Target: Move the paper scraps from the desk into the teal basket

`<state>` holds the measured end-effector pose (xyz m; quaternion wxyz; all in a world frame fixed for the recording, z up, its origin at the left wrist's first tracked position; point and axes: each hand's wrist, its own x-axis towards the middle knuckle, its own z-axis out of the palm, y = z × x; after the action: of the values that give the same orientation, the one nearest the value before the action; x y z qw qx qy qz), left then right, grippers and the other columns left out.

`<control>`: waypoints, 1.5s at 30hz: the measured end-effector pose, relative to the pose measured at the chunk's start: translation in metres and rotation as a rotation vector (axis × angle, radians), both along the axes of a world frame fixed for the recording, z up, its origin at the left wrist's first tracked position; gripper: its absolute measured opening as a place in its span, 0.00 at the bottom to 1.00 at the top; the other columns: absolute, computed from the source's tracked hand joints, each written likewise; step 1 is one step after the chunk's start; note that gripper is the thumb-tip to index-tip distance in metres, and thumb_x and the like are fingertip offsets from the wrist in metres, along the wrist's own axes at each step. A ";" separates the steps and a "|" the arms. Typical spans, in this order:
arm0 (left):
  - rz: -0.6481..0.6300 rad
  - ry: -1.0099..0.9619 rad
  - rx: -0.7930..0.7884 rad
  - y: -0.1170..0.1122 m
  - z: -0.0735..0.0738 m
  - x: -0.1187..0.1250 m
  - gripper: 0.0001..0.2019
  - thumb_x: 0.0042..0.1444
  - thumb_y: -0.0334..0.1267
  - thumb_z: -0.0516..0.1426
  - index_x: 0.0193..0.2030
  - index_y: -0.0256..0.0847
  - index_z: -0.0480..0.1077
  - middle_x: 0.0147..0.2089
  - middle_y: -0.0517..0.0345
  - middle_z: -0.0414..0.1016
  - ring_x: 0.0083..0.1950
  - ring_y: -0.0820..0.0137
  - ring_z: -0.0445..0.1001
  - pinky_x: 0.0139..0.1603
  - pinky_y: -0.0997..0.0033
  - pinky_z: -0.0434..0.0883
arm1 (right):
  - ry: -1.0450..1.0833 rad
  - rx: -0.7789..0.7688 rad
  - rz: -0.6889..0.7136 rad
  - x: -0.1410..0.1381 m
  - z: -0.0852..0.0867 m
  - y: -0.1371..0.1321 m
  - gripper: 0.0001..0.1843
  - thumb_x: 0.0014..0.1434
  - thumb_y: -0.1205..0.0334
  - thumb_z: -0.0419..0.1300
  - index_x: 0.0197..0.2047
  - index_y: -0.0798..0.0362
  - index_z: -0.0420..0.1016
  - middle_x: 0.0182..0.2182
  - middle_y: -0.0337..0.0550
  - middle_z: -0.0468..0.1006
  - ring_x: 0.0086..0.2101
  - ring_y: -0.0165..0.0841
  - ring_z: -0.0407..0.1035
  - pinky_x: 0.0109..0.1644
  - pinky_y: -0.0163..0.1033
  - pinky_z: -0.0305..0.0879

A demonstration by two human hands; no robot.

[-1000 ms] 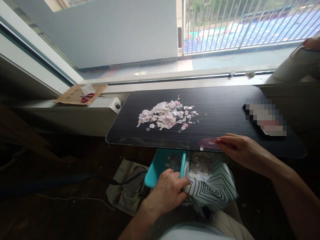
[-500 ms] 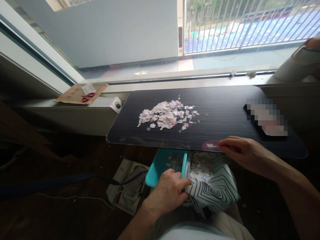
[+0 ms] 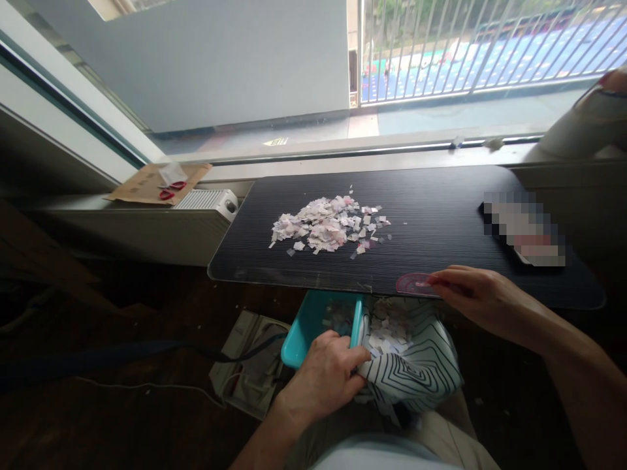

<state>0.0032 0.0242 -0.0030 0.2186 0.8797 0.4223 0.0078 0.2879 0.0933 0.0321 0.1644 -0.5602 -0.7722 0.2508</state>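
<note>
My right hand (image 3: 467, 285) pinches one end of a flat, see-through pink oval piece (image 3: 413, 283) at the near edge of the black tabletop (image 3: 441, 215). Its exact kind I cannot make out. Below the table, my left hand (image 3: 329, 369) is closed on the edge of a white cloth with black lines (image 3: 416, 375), beside the rim of a turquoise plastic bin (image 3: 294, 346). Small paper scraps (image 3: 389, 329) lie in the cloth's hollow, and more scraps sit in the bin. A loose heap of pale and pinkish paper bits (image 3: 326, 225) rests on the tabletop.
A pixelated phone-like object (image 3: 524, 232) lies at the table's right. Red-handled scissors (image 3: 172, 190) rest on a brown envelope (image 3: 142, 183) by the radiator (image 3: 210, 203). An open box (image 3: 245, 365) stands on the dark floor (image 3: 137, 326). A window runs along the back.
My left hand, the cloth and the turquoise bin have shifted slightly left. The white scrap seen at the pink piece now shows as only a small pale spot. The paper heap looks unchanged.
</note>
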 end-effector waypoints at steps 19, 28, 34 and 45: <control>0.007 -0.004 -0.020 0.001 0.000 0.001 0.06 0.52 0.34 0.56 0.37 0.42 0.72 0.27 0.60 0.69 0.32 0.67 0.69 0.42 0.66 0.64 | -0.050 0.232 0.021 -0.058 -0.006 0.059 0.16 0.59 0.58 0.50 0.38 0.51 0.78 0.32 0.42 0.77 0.28 0.30 0.68 0.30 0.34 0.58; -0.024 -0.011 -0.029 0.004 -0.001 0.000 0.05 0.53 0.36 0.57 0.37 0.42 0.72 0.27 0.60 0.68 0.31 0.68 0.68 0.41 0.67 0.64 | -0.097 0.212 -0.031 -0.049 0.000 0.052 0.15 0.58 0.58 0.50 0.38 0.50 0.78 0.33 0.41 0.78 0.28 0.31 0.69 0.30 0.34 0.59; -0.026 -0.009 -0.033 0.003 0.000 0.002 0.06 0.52 0.37 0.58 0.38 0.43 0.72 0.27 0.60 0.68 0.32 0.67 0.68 0.41 0.66 0.63 | -0.097 0.240 -0.043 -0.056 0.008 0.058 0.15 0.58 0.58 0.50 0.39 0.50 0.78 0.34 0.42 0.78 0.30 0.32 0.69 0.32 0.35 0.59; -0.007 -0.009 -0.016 -0.001 0.000 0.001 0.06 0.51 0.36 0.58 0.37 0.43 0.72 0.27 0.60 0.67 0.31 0.68 0.67 0.41 0.67 0.63 | -0.144 0.190 0.046 -0.067 0.003 0.078 0.16 0.60 0.58 0.49 0.39 0.51 0.77 0.33 0.44 0.78 0.30 0.33 0.68 0.32 0.35 0.57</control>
<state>0.0039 0.0236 -0.0034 0.2274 0.8795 0.4181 0.0074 0.2208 0.1710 0.0354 0.1551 -0.5409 -0.8148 0.1393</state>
